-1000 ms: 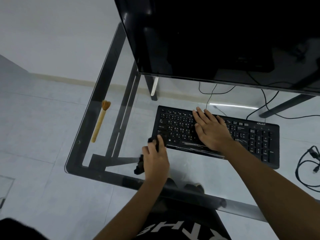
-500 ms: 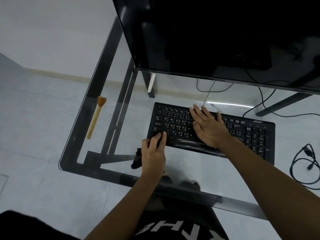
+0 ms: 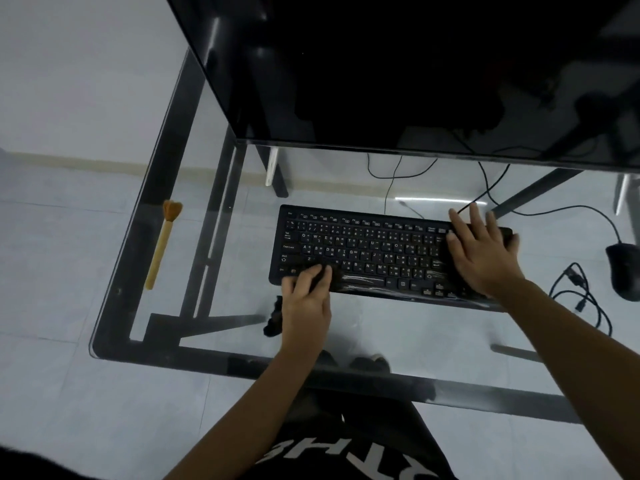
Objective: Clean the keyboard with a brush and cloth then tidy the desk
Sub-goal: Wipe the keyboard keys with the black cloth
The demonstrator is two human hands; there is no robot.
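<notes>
A black keyboard (image 3: 367, 251) lies on the glass desk (image 3: 398, 327) below the monitor. My left hand (image 3: 306, 299) presses a dark cloth (image 3: 273, 322) onto the keyboard's lower left keys; part of the cloth hangs out under the wrist. My right hand (image 3: 481, 252) lies flat with fingers spread on the keyboard's right end, over the number pad. A brush (image 3: 161, 242) with a pale wooden handle and orange bristles lies alone near the desk's left edge, bristles pointing away from me.
A large black monitor (image 3: 415, 71) stands at the back. A black mouse (image 3: 625, 271) and a coiled black cable (image 3: 581, 296) lie at the right. More cables trail behind the keyboard. The desk's dark frame and the tiled floor show through the glass.
My right hand slid from the keyboard's middle to its right end. My left hand with the cloth moved up onto the lower left keys. The view shifted, bringing the mouse into sight.
</notes>
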